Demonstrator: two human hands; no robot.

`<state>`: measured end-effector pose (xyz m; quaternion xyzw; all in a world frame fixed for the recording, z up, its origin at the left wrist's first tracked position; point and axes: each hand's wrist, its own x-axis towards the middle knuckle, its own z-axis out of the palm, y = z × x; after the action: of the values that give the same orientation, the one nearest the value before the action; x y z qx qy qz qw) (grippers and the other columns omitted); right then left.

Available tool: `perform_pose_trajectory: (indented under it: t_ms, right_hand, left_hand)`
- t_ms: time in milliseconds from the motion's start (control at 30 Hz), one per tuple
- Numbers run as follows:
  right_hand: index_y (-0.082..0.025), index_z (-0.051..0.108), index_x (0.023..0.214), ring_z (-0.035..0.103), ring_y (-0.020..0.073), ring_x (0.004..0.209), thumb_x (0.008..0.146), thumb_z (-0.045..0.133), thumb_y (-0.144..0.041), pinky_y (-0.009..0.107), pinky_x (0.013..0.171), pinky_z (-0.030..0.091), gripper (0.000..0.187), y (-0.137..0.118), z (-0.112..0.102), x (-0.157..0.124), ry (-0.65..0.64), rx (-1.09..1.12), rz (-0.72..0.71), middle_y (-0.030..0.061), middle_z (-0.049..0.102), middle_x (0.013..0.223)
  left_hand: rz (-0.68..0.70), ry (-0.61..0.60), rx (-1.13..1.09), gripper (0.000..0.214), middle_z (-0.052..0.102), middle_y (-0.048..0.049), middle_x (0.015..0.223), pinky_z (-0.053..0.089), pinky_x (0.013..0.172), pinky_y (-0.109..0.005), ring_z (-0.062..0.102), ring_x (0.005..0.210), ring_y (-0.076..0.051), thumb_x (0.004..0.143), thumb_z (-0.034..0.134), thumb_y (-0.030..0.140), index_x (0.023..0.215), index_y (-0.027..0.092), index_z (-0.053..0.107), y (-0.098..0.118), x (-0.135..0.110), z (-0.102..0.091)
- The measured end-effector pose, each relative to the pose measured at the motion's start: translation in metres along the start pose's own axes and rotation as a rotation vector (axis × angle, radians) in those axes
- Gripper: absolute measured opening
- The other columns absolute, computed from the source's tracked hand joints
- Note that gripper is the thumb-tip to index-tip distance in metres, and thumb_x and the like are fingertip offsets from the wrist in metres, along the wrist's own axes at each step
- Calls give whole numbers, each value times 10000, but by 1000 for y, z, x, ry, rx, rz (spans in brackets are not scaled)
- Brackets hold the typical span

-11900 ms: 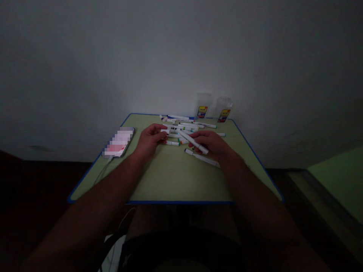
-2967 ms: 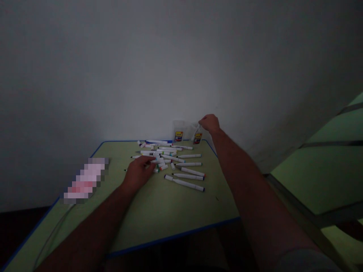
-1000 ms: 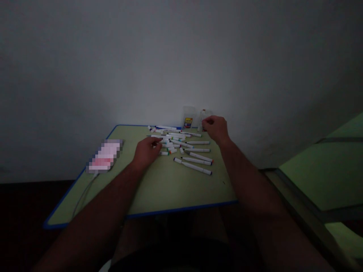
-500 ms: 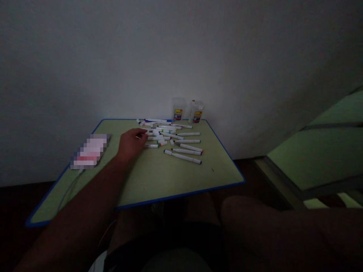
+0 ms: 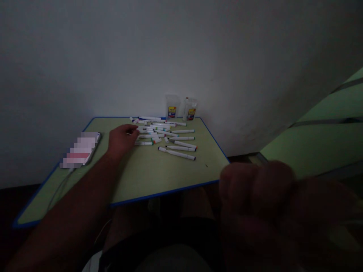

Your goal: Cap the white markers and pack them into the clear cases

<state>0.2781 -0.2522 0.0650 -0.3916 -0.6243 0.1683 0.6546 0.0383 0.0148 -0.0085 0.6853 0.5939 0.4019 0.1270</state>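
Note:
My left hand (image 5: 122, 139) rests at the left end of a pile of white markers (image 5: 159, 126), thumb and fingers curled together. A thin white sliver shows between them, too small to name. Markers with coloured ends lie right beside the fingertips, along with a few loose caps (image 5: 157, 140). My right hand (image 5: 261, 192) is large and blurred at lower right, close to the camera and off the table's front right corner. Its fingers are bent into a fist, and whatever may be inside is hidden.
Two clear plastic holders (image 5: 172, 107) with yellow labels stand by the wall at the table's back edge. A phone (image 5: 92, 151) with a cable lies on the left of the blue-edged table (image 5: 170, 177). A marker with dark ends (image 5: 181, 154) lies nearest the front.
My right hand has come into view at lower right as a fist. My left hand stays by the markers in much the same pose. The whole view has shifted slightly.

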Motion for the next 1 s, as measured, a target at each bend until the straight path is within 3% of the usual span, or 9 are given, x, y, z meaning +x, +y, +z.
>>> perform_pose_trajectory:
  t_ms: [100, 200, 267, 400, 500, 667, 867, 1000]
  right_hand:
    - [-267, 531, 763, 555, 131, 593, 757, 776, -260, 279, 539, 480, 245, 36, 4, 28, 108, 70, -124, -30, 560, 679]
    - [-231, 626, 836, 583, 125, 637, 799, 720, -240, 262, 575, 462, 102, 80, -1, 46, 72, -120, 24, -8, 649, 754]
    - [-206, 682, 846, 569, 122, 611, 834, 669, -241, 262, 594, 450, 39, 106, -7, 50, -38, -339, 158, -1, 664, 722]
    - [-206, 746, 939, 611, 147, 699, 844, 657, -231, 300, 740, 470, 132, 138, -9, 49, -353, -714, 210, 23, 715, 808]
    - [-214, 751, 1075, 641, 194, 854, 855, 667, -259, 334, 834, 471, 239, 147, -4, 47, -517, -908, 220, 67, 736, 968]
    - [-203, 732, 1163, 626, 244, 1060, 866, 653, -247, 352, 932, 456, 310, 153, 2, 47, -652, -999, 202, 91, 729, 1124]
    - [-203, 731, 1146, 634, 237, 1039, 874, 604, -206, 345, 920, 450, 299, 156, -5, 48, -724, -1042, 276, 85, 730, 1109]
    - [-169, 717, 1167, 626, 216, 1030, 851, 601, -169, 328, 932, 437, 337, 156, -13, 48, -691, -999, 306, 97, 716, 1122]
  left_hand:
    - [13, -14, 2, 308, 772, -48, 965, 526, 886, -341, 702, 858, -216, 796, 615, 333, 1035, 201, 758, 1, -1, 1]
    - [51, -21, 3, 309, 772, -41, 955, 527, 873, -323, 702, 849, -209, 799, 616, 333, 1038, 203, 761, 0, -2, 3]
    - [76, -30, 3, 306, 771, -42, 932, 530, 855, -322, 698, 826, -206, 799, 622, 335, 1036, 204, 763, 0, -3, 4]
    - [132, -62, -9, 286, 767, -54, 902, 535, 826, -341, 685, 778, -200, 805, 624, 320, 1025, 207, 769, 0, -4, 7]
    - [141, -74, -12, 295, 766, -59, 907, 536, 807, -346, 681, 756, -198, 809, 619, 308, 1040, 210, 772, -1, -5, 9]
    - [173, -92, 0, 326, 764, -70, 915, 529, 812, -349, 684, 768, -206, 806, 617, 303, 1069, 191, 774, 0, -7, 10]
    - [184, -132, -28, 337, 766, -86, 927, 524, 784, -336, 673, 763, -197, 813, 607, 300, 1075, 171, 774, 1, -8, 12]
    - [185, -147, -25, 332, 768, -84, 920, 518, 793, -332, 666, 769, -193, 815, 600, 289, 1073, 174, 774, 2, -9, 14]
